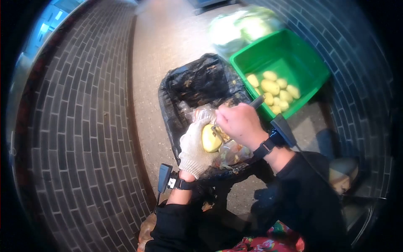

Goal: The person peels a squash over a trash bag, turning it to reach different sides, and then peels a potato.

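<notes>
While my left hand, in a whitish knit glove, is clamped around a pale yellow potato right near the middle of the frame, my bare right hand is closed in a fist on a tool. Its dark handle pokes out toward the upper right, and the working end is down by the top of the potato, though I can't really tell if it's touching. So yeah, my hands are super close together, just can't say whether they touch.

All of that is over a black bin bag, opened up in the center, with scraps and crumpled clear plastic in it. Upper right there's a green tub holding a bunch of pale yellow potatoes, mostly bunched toward its lower left side. Just above the tub sits a clear plastic bag with something pale green inside, too blurry to name.

Dark brick walls run down the left and right sides, with some red flowery fabric at the bottom edge, between my black sleeves.
</notes>
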Motion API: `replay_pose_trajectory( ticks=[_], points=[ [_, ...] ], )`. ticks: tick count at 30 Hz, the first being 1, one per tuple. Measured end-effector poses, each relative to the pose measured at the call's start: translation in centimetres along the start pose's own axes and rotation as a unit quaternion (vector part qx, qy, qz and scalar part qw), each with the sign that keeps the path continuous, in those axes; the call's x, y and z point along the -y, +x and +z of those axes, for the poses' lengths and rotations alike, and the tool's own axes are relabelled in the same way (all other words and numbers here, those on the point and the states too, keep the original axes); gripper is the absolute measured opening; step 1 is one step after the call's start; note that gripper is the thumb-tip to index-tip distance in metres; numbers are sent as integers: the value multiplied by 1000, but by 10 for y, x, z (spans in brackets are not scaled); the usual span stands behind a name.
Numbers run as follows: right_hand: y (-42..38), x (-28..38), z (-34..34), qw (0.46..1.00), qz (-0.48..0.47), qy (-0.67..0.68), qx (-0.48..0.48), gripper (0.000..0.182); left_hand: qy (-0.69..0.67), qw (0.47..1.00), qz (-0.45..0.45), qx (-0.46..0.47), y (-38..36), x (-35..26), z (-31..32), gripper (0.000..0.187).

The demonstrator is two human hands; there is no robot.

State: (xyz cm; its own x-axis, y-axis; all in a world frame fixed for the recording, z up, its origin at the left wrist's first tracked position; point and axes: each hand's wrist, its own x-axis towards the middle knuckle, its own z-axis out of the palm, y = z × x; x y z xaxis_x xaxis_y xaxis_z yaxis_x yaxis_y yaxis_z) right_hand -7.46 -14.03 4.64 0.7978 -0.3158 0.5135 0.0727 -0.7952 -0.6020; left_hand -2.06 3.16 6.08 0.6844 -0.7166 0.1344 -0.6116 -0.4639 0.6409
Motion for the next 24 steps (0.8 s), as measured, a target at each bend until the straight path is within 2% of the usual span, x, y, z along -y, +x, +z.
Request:
replay_pose_trajectory(
  ticks=[11,20,22,23,24],
  points=[
    [-12,4,12,999,14,40,34,20,20,1000,1,17,-4,2,9,83],
    [-11,-11,15,998,3,39,42,22,-7,999,-13,33,-4,-6,8,76],
    [-13,-41,19,986,17,-132,98,23,-48,999,-17,13,-7,-18,1,74],
    [-17,-51,20,985,82,-94,120,23,-88,996,-19,-5,-7,-22,-5,73],
    [-17,-48,18,985,86,-93,115,23,-85,996,-15,0,-4,-26,-9,73]
  ],
)
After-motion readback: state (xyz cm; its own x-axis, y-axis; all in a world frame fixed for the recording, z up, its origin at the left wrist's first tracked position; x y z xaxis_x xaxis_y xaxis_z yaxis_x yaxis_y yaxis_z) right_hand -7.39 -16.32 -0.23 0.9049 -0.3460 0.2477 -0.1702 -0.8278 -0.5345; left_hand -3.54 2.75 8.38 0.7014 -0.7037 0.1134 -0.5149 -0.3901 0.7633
